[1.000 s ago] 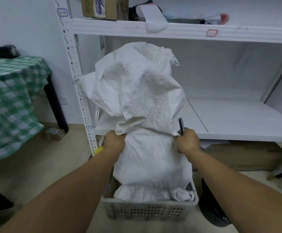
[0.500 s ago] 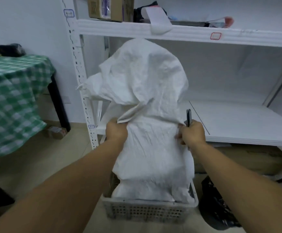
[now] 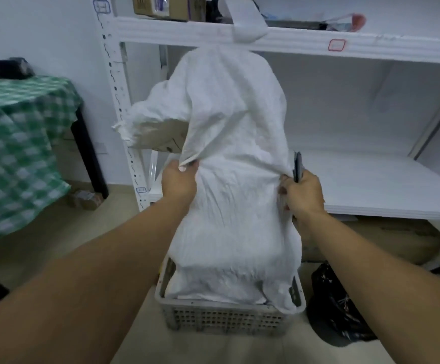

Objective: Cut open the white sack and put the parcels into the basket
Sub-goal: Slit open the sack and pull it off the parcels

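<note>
The white sack point(image 3: 234, 158) is held upright and upside down over the grey perforated basket point(image 3: 224, 317), its lower end resting inside it. My left hand point(image 3: 178, 183) pinches a fold of the sack on its left side. My right hand point(image 3: 301, 194) grips the sack's right side and also holds a dark cutter point(image 3: 297, 168) that sticks up from the fist. A brown cardboard parcel point(image 3: 161, 139) shows under the sack's lifted left corner. Whatever lies in the basket is hidden by the sack.
A white metal shelf unit point(image 3: 344, 44) stands right behind the sack, boxes on its top level. A table with a green checked cloth point(image 3: 16, 143) is at the left. A black bag point(image 3: 337, 306) lies on the floor right of the basket. A small box point(image 3: 86, 199) sits by the wall.
Both hands have lifted the sack higher, so its top now reaches the upper shelf beam. The left corner swung out and a cardboard parcel came into sight beneath it.
</note>
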